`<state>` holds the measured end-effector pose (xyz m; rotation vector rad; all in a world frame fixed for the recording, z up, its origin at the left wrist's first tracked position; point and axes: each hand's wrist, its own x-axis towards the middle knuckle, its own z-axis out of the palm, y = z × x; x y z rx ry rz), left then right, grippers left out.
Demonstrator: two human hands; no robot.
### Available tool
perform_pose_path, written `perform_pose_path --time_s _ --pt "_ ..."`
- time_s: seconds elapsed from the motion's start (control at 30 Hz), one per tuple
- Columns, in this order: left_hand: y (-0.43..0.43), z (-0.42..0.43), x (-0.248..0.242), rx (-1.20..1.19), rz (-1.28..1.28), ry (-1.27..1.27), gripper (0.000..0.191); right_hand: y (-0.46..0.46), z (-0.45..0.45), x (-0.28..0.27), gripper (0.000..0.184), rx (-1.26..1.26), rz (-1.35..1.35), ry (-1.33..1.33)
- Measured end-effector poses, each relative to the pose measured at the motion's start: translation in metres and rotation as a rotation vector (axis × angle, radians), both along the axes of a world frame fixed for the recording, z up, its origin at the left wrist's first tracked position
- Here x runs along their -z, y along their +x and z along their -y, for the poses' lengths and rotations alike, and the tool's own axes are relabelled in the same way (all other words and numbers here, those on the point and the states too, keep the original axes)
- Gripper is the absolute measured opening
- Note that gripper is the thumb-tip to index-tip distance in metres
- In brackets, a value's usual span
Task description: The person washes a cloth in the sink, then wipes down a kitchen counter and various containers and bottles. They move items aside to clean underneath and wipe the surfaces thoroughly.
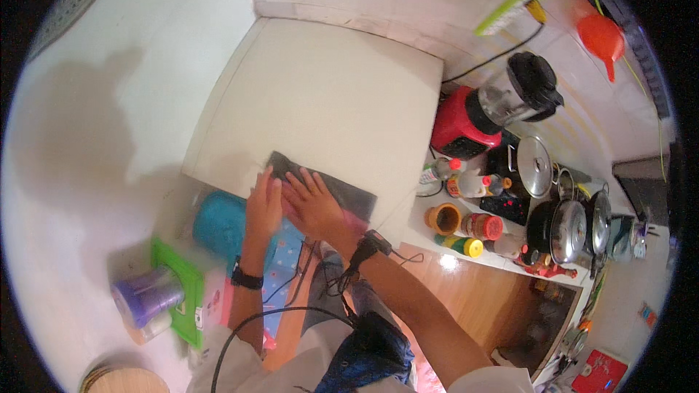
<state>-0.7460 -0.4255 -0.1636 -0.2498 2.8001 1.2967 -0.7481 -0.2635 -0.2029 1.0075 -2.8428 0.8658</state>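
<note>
A folded dark grey and pink cloth (349, 196) lies along the near edge of a wide, pale flat top (333, 93). My right hand (314, 204) rests flat on the cloth with its fingers spread. At the cloth's left end, my left hand (265, 202) touches it with extended fingers; its thumb and palm are partly hidden. Neither hand is seen gripping the cloth. A black band (247, 279) circles my left wrist, and a dark strap with a small device (377, 243) is on my right.
To the right, a red blender (464, 123), several bottles (471, 183), jars (483, 226) and lidded pots (568, 232) crowd a counter. At lower left stand a blue container (218, 221) and a green-edged box (183, 295). A black cable (273, 314) crosses before my body.
</note>
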Motion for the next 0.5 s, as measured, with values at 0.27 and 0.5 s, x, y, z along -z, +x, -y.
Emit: perform_pose_path --time_s 0.27,0.5 --pt "0.078 -0.019 0.016 -0.157 -0.181 -0.263 0.043 -0.074 -0.099 0.01 0.065 0.723 -0.056 0.323" --pt "0.114 0.026 0.037 -0.181 -0.102 -0.014 0.034 -0.218 -0.093 0.041 0.07 0.99 -0.085 0.459"
